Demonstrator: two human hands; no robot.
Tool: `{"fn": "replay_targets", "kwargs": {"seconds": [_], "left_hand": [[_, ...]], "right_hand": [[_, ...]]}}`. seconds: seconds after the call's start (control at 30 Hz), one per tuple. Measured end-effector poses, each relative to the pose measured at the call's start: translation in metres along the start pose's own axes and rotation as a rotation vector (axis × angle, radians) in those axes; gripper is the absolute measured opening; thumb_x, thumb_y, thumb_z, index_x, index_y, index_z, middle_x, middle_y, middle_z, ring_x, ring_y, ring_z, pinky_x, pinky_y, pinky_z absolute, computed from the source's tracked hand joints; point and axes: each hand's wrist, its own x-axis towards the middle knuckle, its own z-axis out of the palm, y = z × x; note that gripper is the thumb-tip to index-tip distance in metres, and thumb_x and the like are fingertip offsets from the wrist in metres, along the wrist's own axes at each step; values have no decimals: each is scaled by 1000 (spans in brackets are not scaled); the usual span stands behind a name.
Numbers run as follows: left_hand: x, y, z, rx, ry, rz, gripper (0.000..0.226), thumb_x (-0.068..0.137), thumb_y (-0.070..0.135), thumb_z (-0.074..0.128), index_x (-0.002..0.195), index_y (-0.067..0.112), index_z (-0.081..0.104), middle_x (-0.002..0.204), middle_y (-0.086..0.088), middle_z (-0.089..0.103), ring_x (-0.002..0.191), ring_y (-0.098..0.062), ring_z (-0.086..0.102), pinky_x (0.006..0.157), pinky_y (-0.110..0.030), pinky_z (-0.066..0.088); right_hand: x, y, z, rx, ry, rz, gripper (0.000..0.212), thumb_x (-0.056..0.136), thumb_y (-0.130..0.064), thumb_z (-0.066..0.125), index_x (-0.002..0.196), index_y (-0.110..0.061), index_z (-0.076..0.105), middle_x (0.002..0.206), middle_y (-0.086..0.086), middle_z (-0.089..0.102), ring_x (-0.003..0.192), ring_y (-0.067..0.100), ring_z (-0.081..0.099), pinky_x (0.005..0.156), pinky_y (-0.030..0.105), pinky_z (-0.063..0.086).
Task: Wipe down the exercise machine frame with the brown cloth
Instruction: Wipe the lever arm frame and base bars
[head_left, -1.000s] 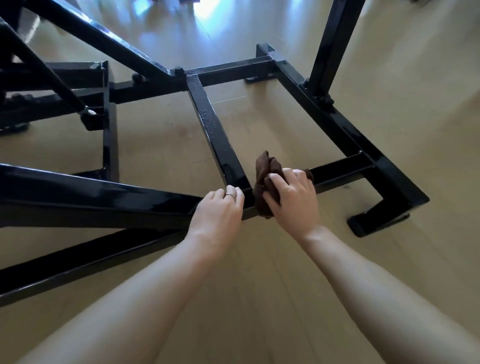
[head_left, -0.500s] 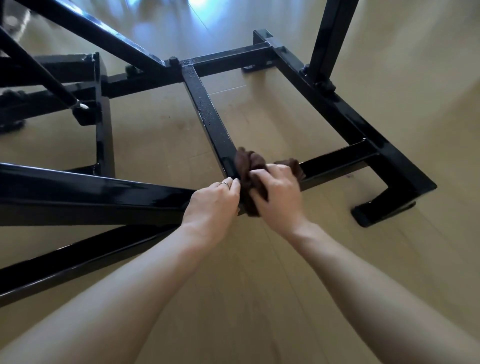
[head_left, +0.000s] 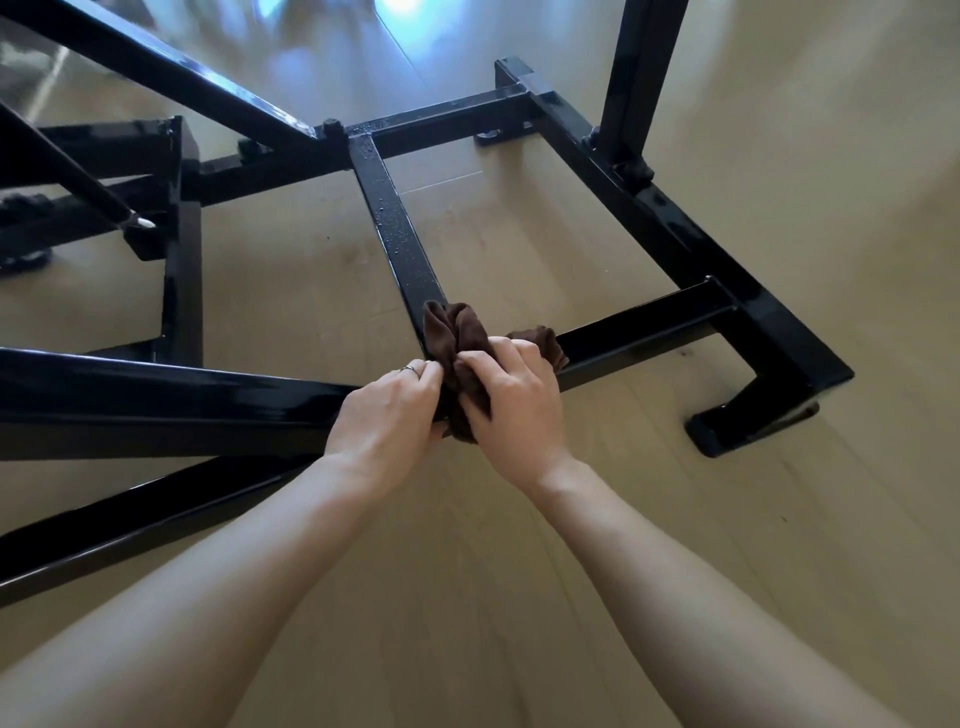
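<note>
The right hand (head_left: 511, 395), gripping the bunched brown cloth (head_left: 460, 345), has slid it leftward along the black frame's near crossbar (head_left: 644, 327) to the droplet-speckled centre bar's (head_left: 397, 228) junction, meeting the left hand (head_left: 387, 415), which pinches the cloth's edge, so that wet bar probably comes next.

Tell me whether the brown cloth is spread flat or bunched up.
Bunched up. The brown cloth sits in thick folds on the black frame, gripped by the right hand, with the left hand touching its edge.

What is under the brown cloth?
The brown cloth lies on the black frame where two bars meet. The joint itself is covered by the cloth and the right hand.
</note>
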Motion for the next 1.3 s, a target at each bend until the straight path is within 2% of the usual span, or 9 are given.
{"fn": "replay_targets", "kwargs": {"seconds": [0.17, 0.3, 0.43, 0.6, 0.7, 0.83, 1.0, 1.2, 1.3], "left_hand": [[2, 4, -6, 24, -52, -24, 40, 99, 34, 62, 133, 21, 45, 126, 5, 52, 111, -20, 60, 75, -37, 53], [3, 6, -2, 39, -28, -46, 39, 100, 33, 62, 134, 22, 46, 124, 5, 52, 109, -19, 61, 69, -33, 47], [5, 8, -2, -7, -16, -83, 40, 97, 32, 65, 131, 21, 48, 123, 5, 54, 106, -22, 63, 68, -33, 42], [9, 1, -7, -66, -28, -79, 32, 92, 32, 70, 110, 16, 49, 113, 0, 59, 101, -30, 65, 67, -36, 40], [10, 0, -9, -67, -32, -66, 35, 90, 34, 71, 99, 19, 41, 112, -2, 61, 101, -31, 65, 67, -35, 37], [18, 0, -14, 57, -13, 32, 35, 88, 38, 70, 106, 19, 47, 112, -2, 61, 98, -31, 67, 66, -34, 35], [33, -2, -21, 120, -22, 157, 38, 89, 45, 69, 99, 18, 44, 97, -1, 61, 78, -27, 62, 63, -34, 40], [30, -7, -6, 115, -12, 114, 44, 87, 41, 74, 97, 19, 37, 87, 2, 47, 70, -24, 51, 60, -33, 35], [31, -9, -5, 114, -11, 119, 45, 87, 42, 74, 98, 19, 37, 80, 3, 42, 68, -23, 50, 55, -32, 31]], "right_hand": [[13, 54, -32, -65, -59, -63, 22, 91, -24, 71, 113, -18, 71, 116, 4, 66, 113, 30, 56, 96, 44, 47], [30, 108, -62, -150, 31, 158, 21, 91, -17, 71, 111, -9, 70, 113, 15, 64, 109, 38, 54, 97, 43, 42], [35, 92, -62, -148, 48, 372, 25, 97, -30, 65, 109, -9, 67, 115, 14, 62, 116, 34, 49, 105, 42, 39], [13, 0, -15, 68, -216, 174, 32, 96, -43, 60, 115, -19, 70, 126, 2, 59, 125, 25, 41, 112, 36, 31], [10, -16, -6, 235, -247, 248, 47, 91, -54, 44, 118, -25, 70, 131, -7, 53, 130, 15, 33, 117, 31, 24], [8, 8, -13, 80, -240, 138, 35, 100, -51, 52, 123, -30, 68, 131, -5, 56, 131, 19, 39, 113, 34, 33], [8, 35, -26, -47, -202, 20, 30, 99, -43, 57, 120, -25, 68, 124, 1, 61, 122, 27, 48, 104, 42, 45], [31, 106, -74, -175, -61, 392, 30, 105, -36, 55, 125, -16, 65, 128, 12, 55, 124, 33, 45, 105, 41, 39], [40, 89, -66, -189, -13, 624, 37, 107, -41, 49, 131, -15, 60, 138, 16, 48, 134, 37, 37, 111, 47, 37]]}}
